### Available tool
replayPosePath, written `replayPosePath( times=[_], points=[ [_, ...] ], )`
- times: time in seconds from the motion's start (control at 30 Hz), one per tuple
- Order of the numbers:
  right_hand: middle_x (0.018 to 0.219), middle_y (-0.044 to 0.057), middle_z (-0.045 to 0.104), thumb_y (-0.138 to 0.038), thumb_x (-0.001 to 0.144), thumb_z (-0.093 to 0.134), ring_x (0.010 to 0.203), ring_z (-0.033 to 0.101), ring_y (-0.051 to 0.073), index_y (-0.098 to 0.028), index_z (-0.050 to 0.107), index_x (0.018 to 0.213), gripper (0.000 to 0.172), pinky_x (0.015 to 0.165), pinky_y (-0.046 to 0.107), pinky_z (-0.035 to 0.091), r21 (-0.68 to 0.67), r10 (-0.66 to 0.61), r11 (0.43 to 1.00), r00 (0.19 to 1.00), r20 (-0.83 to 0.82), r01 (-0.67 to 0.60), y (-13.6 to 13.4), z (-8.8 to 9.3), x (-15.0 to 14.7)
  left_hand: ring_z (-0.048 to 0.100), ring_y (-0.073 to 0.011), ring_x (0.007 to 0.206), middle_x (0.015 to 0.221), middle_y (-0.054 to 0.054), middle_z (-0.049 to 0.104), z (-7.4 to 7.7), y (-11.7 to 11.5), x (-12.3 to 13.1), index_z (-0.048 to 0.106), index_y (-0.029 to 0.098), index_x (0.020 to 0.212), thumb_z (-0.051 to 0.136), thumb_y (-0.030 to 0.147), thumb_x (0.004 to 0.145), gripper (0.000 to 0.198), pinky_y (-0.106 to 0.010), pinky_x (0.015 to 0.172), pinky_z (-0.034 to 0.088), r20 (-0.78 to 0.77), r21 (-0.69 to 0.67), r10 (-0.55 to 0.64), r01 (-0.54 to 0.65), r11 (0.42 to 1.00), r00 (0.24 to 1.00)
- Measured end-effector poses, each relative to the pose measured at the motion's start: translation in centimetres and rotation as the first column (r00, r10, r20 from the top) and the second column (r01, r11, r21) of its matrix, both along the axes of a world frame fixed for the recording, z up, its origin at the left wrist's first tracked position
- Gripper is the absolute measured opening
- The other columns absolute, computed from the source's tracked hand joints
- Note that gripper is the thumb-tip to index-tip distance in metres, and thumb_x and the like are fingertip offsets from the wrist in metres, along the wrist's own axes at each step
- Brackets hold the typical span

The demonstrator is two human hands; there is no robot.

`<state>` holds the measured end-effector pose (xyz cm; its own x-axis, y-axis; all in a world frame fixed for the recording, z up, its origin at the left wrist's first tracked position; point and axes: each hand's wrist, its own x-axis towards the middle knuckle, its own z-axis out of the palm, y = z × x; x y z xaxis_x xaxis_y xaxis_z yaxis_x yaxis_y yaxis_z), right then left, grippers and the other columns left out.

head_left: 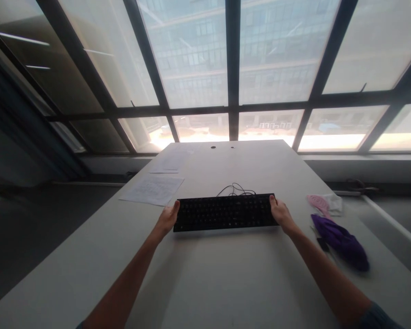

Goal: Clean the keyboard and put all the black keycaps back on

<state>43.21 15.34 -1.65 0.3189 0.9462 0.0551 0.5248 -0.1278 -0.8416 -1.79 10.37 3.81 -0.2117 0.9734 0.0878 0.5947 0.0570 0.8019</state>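
Observation:
A black computer keyboard [226,213] spans the space between my two hands, over the white table [222,283]. My left hand [167,218] is closed on its left end, thumb on top and the other fingers mostly hidden beneath. At the right end, my right hand [281,214] grips it the same way. The keyboard's front edge looks slightly raised, with a soft shadow below; whether its back edge touches the table I cannot tell. Its thin black cable [238,188] lies loosely coiled just behind it.
Printed paper sheets [152,189] lie on the table's left side. To the right are a purple cloth item [340,242], a pink handled object [319,204] and a white cloth or paper [334,204]. A small black object [322,244] lies near my right forearm. Large windows stand behind the table.

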Motion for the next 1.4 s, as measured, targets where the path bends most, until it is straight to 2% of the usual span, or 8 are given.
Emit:
replayPosePath(
  times=[0.1,0.23,0.43,0.6,0.77,0.93,1.07,1.4],
  points=[
    [0.105,0.022,0.073,-0.056,0.092,0.034,0.092,0.068,0.030,-0.007,0.067,0.115,0.063,0.081,0.036,0.050,0.044,-0.048,0.998,0.999,-0.012,0.049,0.4,-0.5,-0.8,0.055,-0.0246,0.065,0.054,-0.004,0.049,-1.4,0.1,0.4,0.048,0.021,0.059,0.025,0.085,0.084,0.072,-0.032,0.058,0.042,-0.065,-0.009,0.117,-0.117,0.993,0.991],
    [0.099,0.020,0.073,-0.055,0.092,0.035,0.091,0.066,0.030,-0.010,0.071,0.103,0.059,0.084,0.037,0.048,0.092,-0.036,0.995,0.999,0.016,0.034,0.4,-0.6,-1.5,0.058,-0.0257,0.070,0.065,-0.007,0.057,-2.9,0.2,0.5,0.051,0.020,0.067,0.020,0.078,0.089,0.070,-0.035,0.067,0.045,-0.115,0.068,0.215,-0.208,0.976,0.970],
    [0.081,0.018,0.071,-0.057,0.095,0.029,0.081,0.062,0.030,-0.013,0.075,0.082,0.065,0.081,0.040,0.046,0.154,-0.049,0.988,0.968,0.245,0.011,0.7,-1.5,-0.9,0.059,-0.0270,0.076,0.065,-0.008,0.055,-4.6,0.9,0.1,0.046,0.022,0.058,0.019,0.069,0.093,0.065,-0.038,0.077,0.049,-0.251,0.160,0.232,-0.196,0.967,0.940],
    [0.088,0.020,0.071,-0.059,0.096,0.027,0.090,0.062,0.030,-0.012,0.077,0.094,0.068,0.087,0.042,0.046,0.143,-0.082,0.989,0.938,0.336,0.035,0.8,-2.7,-0.9,0.059,-0.0313,0.090,0.074,-0.013,0.058,-5.3,1.7,-0.1,0.056,0.021,0.061,0.022,0.073,0.090,0.068,-0.044,0.089,0.048,-0.286,0.168,0.210,-0.167,0.972,0.935],
    [0.109,0.024,0.067,-0.055,0.098,0.029,0.104,0.059,0.033,-0.006,0.070,0.119,0.067,0.096,0.045,0.043,0.141,-0.088,0.989,0.939,0.331,0.044,0.2,-2.9,-1.4,0.061,-0.0314,0.098,0.086,-0.015,0.064,-5.5,1.5,-0.3,0.067,0.016,0.083,0.018,0.071,0.092,0.074,-0.045,0.095,0.046,-0.265,0.164,0.200,-0.160,0.973,0.943],
    [0.105,0.021,0.067,-0.053,0.099,0.030,0.104,0.059,0.032,-0.012,0.074,0.110,0.061,0.096,0.045,0.043,0.114,-0.071,0.993,0.933,0.353,0.032,-0.1,-2.2,-1.3,0.064,-0.0309,0.098,0.092,-0.015,0.068,-5.3,1.1,-0.8,0.072,0.013,0.094,0.020,0.067,0.095,0.075,-0.041,0.093,0.048,-0.182,0.146,0.173,-0.148,0.978,0.968],
    [0.100,0.020,0.068,-0.056,0.098,0.035,0.100,0.060,0.032,-0.014,0.076,0.102,0.059,0.093,0.046,0.044,0.091,-0.084,0.994,0.924,0.373,0.053,-0.4,-1.6,-0.9,0.064,-0.0300,0.092,0.090,-0.014,0.069,-5.1,0.9,-0.6,0.073,0.012,0.099,0.022,0.066,0.095,0.074,-0.039,0.089,0.048,-0.199,0.141,0.173,-0.147,0.979,0.964],
    [0.098,0.019,0.066,-0.049,0.095,0.042,0.098,0.059,0.032,-0.012,0.072,0.110,0.050,0.093,0.046,0.045,0.105,-0.109,0.992,0.917,0.385,0.074,-4.1,-1.8,0.7,0.063,-0.0261,0.082,0.082,-0.011,0.066,-4.9,-1.5,1.2,0.068,0.017,0.078,0.024,0.062,0.098,0.067,-0.035,0.080,0.048,-0.261,0.151,0.111,-0.073,0.986,0.959]
  ],
)
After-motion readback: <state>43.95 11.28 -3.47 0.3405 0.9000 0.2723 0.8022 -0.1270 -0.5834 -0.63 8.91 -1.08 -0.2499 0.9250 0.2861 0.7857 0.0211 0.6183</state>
